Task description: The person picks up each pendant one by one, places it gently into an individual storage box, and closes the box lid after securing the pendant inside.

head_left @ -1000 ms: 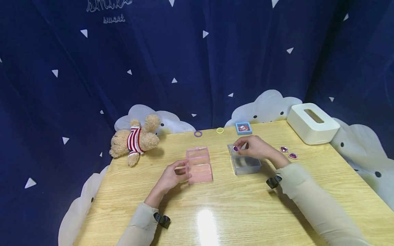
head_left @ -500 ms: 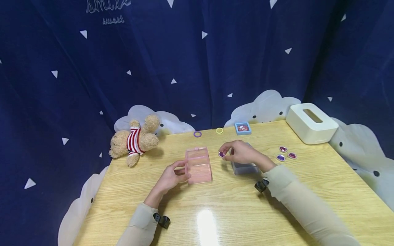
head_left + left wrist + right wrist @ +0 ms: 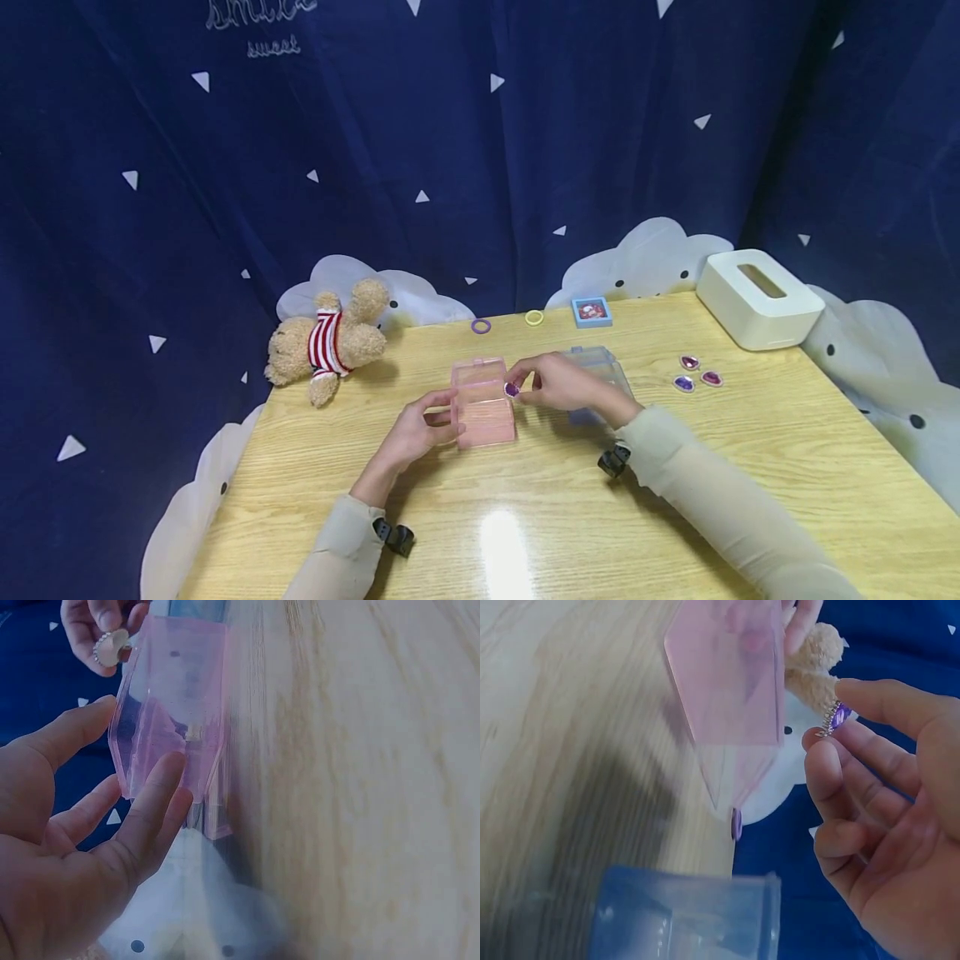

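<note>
In the head view, a see-through pink box [image 3: 486, 427] stands with its lid raised at the back. My left hand [image 3: 415, 430] rests its extended, spread fingers [image 3: 154, 799] against the box's left side. At the box's right edge, my right hand [image 3: 557, 382] pinches a purple gem [image 3: 512, 389] between thumb and fingertips. The right wrist view shows this gem [image 3: 840, 715] edge-on with its silvery beaded rim, raised above the box's opening. Behind and under my right hand, a clear bluish box [image 3: 596, 357] with its lid raised is partly hidden.
Three gems lie at the right: a dark red gem [image 3: 689, 362], a pinkish gem [image 3: 712, 378] and a blue-violet gem [image 3: 683, 383]. Along the back are a purple ring [image 3: 481, 326], a yellow ring [image 3: 534, 317], a blue-framed square [image 3: 592, 312], a teddy bear [image 3: 327, 342] and a white tissue box [image 3: 761, 310].
My right hand has carried the purple gem leftward from above the clear box to the pink box's right edge. My left hand has stayed at the pink box.
</note>
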Available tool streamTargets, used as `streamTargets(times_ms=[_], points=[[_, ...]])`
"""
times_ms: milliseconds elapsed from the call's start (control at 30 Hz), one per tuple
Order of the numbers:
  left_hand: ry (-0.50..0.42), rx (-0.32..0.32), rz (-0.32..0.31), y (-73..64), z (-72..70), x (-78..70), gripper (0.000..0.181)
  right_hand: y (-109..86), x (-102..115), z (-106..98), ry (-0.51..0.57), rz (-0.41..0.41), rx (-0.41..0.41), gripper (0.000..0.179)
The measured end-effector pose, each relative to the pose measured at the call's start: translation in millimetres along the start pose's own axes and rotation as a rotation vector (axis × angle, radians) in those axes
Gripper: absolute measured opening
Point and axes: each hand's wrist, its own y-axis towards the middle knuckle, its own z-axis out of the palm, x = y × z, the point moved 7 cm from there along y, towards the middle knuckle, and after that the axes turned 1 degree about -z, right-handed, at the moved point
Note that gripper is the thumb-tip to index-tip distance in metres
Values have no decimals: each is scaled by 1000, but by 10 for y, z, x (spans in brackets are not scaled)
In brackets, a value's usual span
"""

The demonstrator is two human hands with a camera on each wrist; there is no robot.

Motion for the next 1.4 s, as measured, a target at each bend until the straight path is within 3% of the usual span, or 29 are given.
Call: streamTargets(times_ms=[333, 733, 1400], points=[[9, -6, 4, 7, -15, 19, 67, 94, 100, 175, 22, -28, 13, 20], [-1, 3, -11, -11, 5, 13, 67, 174, 77, 401, -43, -25, 49, 21], [-3, 5, -8, -7, 5, 12, 66, 285, 95, 544, -82, -3, 138, 24]])
